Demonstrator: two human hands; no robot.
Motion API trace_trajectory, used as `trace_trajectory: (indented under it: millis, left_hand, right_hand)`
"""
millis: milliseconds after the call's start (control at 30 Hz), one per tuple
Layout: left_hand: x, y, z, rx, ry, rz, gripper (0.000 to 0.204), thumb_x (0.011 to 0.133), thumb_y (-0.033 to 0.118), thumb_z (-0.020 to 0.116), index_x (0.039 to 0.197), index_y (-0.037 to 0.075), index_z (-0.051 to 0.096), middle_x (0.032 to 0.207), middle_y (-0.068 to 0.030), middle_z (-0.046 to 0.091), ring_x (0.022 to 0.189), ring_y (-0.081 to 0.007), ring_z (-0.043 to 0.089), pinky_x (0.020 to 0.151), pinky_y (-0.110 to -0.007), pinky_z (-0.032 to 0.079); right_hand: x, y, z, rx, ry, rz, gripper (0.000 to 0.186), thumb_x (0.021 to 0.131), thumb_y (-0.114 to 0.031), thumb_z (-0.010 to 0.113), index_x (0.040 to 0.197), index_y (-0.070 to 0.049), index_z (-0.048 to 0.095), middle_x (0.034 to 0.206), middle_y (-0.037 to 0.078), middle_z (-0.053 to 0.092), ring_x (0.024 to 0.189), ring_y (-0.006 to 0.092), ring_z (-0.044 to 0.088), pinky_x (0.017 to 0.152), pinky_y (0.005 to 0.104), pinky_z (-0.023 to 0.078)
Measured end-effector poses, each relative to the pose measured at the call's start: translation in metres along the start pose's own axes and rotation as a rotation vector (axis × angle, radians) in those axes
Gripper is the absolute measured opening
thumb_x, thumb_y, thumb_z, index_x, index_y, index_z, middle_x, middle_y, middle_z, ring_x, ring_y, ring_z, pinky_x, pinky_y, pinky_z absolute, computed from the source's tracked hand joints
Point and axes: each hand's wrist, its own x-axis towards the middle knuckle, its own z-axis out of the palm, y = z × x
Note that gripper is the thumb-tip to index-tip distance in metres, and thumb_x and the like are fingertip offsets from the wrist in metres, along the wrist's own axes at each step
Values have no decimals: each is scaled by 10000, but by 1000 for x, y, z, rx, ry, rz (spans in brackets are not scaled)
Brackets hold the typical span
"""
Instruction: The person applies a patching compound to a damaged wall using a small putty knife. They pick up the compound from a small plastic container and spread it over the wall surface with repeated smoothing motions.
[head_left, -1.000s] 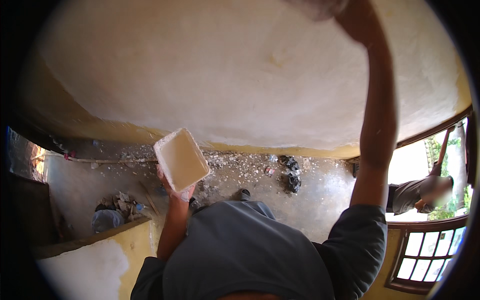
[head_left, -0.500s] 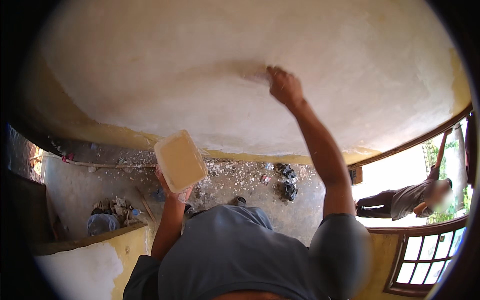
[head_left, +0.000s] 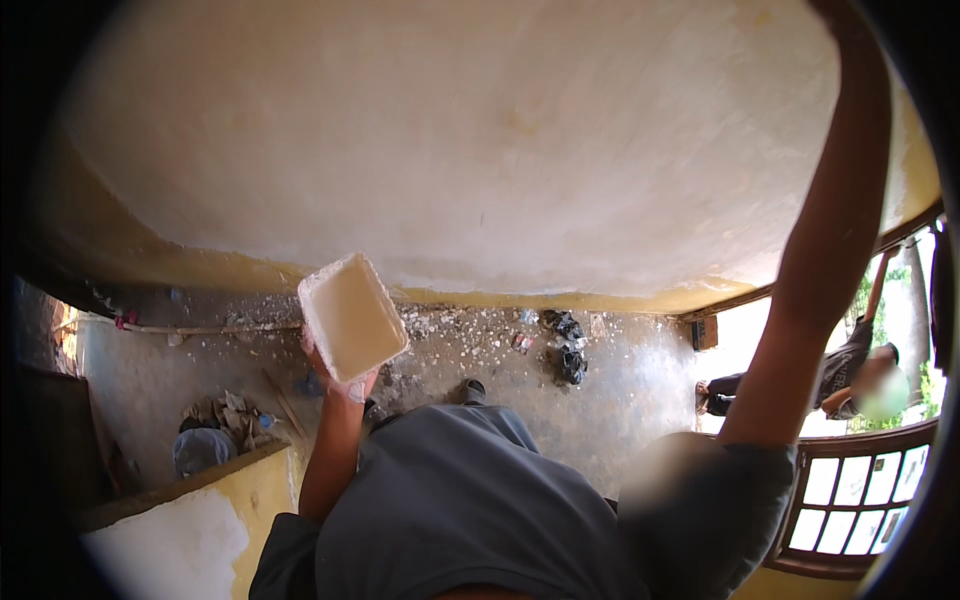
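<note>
My left hand (head_left: 358, 388) is closed around a rectangular tub (head_left: 317, 335) from below and tilts it. The tub's rim is crusted with white paste, and its inside looks pale cream. My right arm stretches far up to the upper right, over a wall (head_left: 470, 190) coated in whitish, patchy plaster or filler. At the picture's dark rim my right hand (head_left: 843, 16) shows only in part. Its fingers, and anything in them, are hidden.
White crumbs (head_left: 440, 338) litter the floor along the wall's foot. Black plastic bags (head_left: 571, 362) lie there too. A low yellow-and-white wall (head_left: 200, 530) and a heap of sacks (head_left: 232, 420) are at left. Another person (head_left: 843, 375) stands beyond the opening at right, above a paned window (head_left: 855, 500).
My right hand has swung from the wall's middle to the far upper right, to the picture's rim. My left hand still holds the tub, shifted slightly left.
</note>
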Motion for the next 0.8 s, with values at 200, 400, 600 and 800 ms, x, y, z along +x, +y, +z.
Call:
trace_trajectory:
  millis: [200, 400, 600, 800]
  left_hand:
    - [-2, -1, -16, -27, -11, 8, 778, 936, 613, 534, 1553, 178, 348, 1501, -103, 485, 1353, -317, 513, 1060, -542, 495]
    - [-2, 2, -38, -21, 52, -28, 768, 930, 632, 532, 1532, 182, 374, 1480, -84, 504, 1326, -312, 532, 1045, -530, 505]
    - [-2, 2, -40, -6, 87, 1, 785, 920, 640, 541, 1537, 186, 370, 1482, -77, 503, 1324, -310, 533, 1070, -534, 482]
    - [-1, 2, -14, 11, 13, -44, 795, 920, 630, 546, 1550, 182, 359, 1510, -85, 480, 1348, -316, 515, 1087, -531, 468]
  right_hand:
    - [-192, -81, 304, 42, -571, 163, 372, 980, -161, 524, 1335, -70, 585, 1271, 188, 656, 1020, 382, 688, 923, 487, 549]
    - [-331, -109, 468, 65, -510, 247, 165, 943, -72, 527, 1107, -70, 548, 1053, 127, 651, 994, 334, 676, 712, 467, 601]
    - [-326, -79, 478, -93, -439, 273, 292, 954, -104, 504, 1244, -73, 523, 1179, 139, 646, 1047, 326, 655, 741, 445, 609]
    - [-220, -1, 335, -309, -334, 337, 496, 880, -42, 497, 1356, -127, 602, 1339, 121, 642, 1199, 266, 635, 1005, 403, 524]
